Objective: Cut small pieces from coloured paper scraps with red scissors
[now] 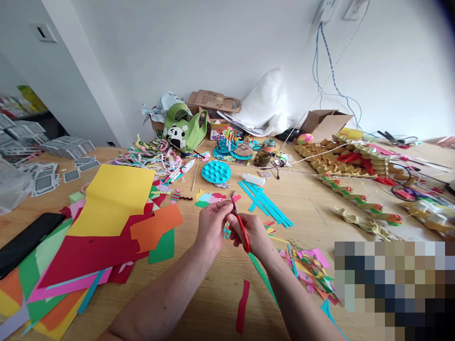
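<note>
The red scissors [241, 226] are sitting in the closed right hand [253, 233] near the middle of the desk [305, 199], cutting a tiny paper scrap [226, 230] that the left hand [210, 226] is pinching, so the blades could be nipping a fingertip or the scrap could be slipping.

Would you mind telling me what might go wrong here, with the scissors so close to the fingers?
1. The red scissors in the right hand work just beside the left hand, which pinches a small paper piece; a fingertip could get nicked.
2. The piece is tiny, so it may slip and be cut crooked.
3. Once dropped, it could get lost among the scraps alongside.
</note>
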`<state>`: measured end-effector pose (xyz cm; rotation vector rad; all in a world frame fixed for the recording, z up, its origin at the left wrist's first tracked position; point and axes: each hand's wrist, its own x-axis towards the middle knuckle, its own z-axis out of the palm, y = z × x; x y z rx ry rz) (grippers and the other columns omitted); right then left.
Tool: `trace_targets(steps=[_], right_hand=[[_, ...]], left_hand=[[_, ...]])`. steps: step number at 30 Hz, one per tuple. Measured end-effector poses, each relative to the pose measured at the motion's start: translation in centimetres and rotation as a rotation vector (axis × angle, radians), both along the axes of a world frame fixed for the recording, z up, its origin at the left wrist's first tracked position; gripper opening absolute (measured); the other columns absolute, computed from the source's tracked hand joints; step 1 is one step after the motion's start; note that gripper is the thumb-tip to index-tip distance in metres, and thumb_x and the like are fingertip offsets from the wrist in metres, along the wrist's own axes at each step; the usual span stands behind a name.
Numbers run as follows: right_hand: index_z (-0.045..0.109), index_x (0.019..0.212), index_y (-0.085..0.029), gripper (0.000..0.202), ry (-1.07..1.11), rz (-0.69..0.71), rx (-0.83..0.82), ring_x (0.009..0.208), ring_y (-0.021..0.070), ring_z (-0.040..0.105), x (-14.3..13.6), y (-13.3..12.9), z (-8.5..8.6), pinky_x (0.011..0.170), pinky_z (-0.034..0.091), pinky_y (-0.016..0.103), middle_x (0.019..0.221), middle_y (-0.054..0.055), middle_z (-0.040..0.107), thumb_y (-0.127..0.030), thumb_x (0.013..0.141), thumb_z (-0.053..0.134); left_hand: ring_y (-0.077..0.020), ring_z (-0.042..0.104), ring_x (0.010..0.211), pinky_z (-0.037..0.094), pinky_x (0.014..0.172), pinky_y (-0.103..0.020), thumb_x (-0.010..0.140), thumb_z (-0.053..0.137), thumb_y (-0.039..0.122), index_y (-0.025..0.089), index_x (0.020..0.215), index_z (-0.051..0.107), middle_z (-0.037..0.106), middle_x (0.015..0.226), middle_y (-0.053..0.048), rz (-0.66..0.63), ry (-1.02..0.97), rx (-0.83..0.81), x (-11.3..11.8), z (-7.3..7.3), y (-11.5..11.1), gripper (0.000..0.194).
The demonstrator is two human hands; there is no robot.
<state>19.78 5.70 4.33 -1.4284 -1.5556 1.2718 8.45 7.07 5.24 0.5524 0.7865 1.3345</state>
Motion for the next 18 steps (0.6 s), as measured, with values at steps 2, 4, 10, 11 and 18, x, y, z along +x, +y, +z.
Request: trace_targets(steps=[2, 4, 10, 11, 18], right_hand=[[0.053, 0.062, -0.016, 0.049, -0.004, 0.002, 0.004, 0.037, 0.0112, 0.057, 0.01, -0.03, 0.05, 0.034, 0.035, 0.017, 0.052, 0.003, 0.062, -0.06, 0.081, 0.057], [0.053, 0.061, -0.016, 0.049, -0.01, 0.005, 0.006, 0.037, 0.011, 0.056, -0.01, -0.01, 0.14, 0.034, 0.035, 0.016, 0.051, 0.003, 0.062, -0.061, 0.081, 0.057], [0.053, 0.061, -0.016, 0.049, -0.01, 0.025, -0.004, 0.038, 0.0106, 0.057, 0.03, 0.07, 0.54, 0.036, 0.036, 0.017, 0.051, 0.002, 0.061, -0.061, 0.08, 0.058], [0.053, 0.061, -0.016, 0.049, -0.008, 0.031, -0.011, 0.037, 0.0105, 0.056, 0.07, 0.04, 0.57, 0.036, 0.036, 0.017, 0.051, 0.002, 0.061, -0.061, 0.08, 0.058], [0.053, 0.063, -0.016, 0.048, 0.04, 0.052, -0.057, 0.036, 0.0103, 0.056, 0.34, 0.07, 0.35, 0.035, 0.036, 0.017, 0.051, 0.001, 0.061, -0.06, 0.079, 0.06]], left_hand=[[-0.0089, 0.053, 0.056, 0.039, 0.053, -0.022, 0.058, 0.078, 0.024, 0.012, 0.068, 0.07, 0.066, 0.07, -0.005, 0.001, 0.001, -0.008, 0.0, -0.06, 0.09, 0.017], [-0.0093, 0.054, 0.057, 0.039, 0.054, -0.022, 0.057, 0.078, 0.022, 0.012, 0.067, 0.07, 0.066, 0.07, -0.005, 0.01, 0.0, -0.015, -0.02, -0.18, 0.19, 0.016], [-0.0124, 0.058, 0.063, 0.042, 0.056, -0.023, 0.058, 0.075, 0.021, 0.012, 0.067, 0.072, 0.067, 0.069, -0.007, 0.004, 0.018, -0.001, -0.2, -0.32, 0.38, 0.013], [-0.0127, 0.058, 0.063, 0.042, 0.057, -0.023, 0.058, 0.075, 0.021, 0.012, 0.066, 0.072, 0.067, 0.068, -0.006, 0.003, 0.02, 0.0, -0.23, -0.28, 0.38, 0.013], [-0.0135, 0.059, 0.063, 0.044, 0.057, -0.024, 0.058, 0.075, 0.021, 0.012, 0.065, 0.07, 0.068, 0.069, -0.007, -0.009, 0.017, 0.002, -0.41, 0.04, 0.31, 0.013]])
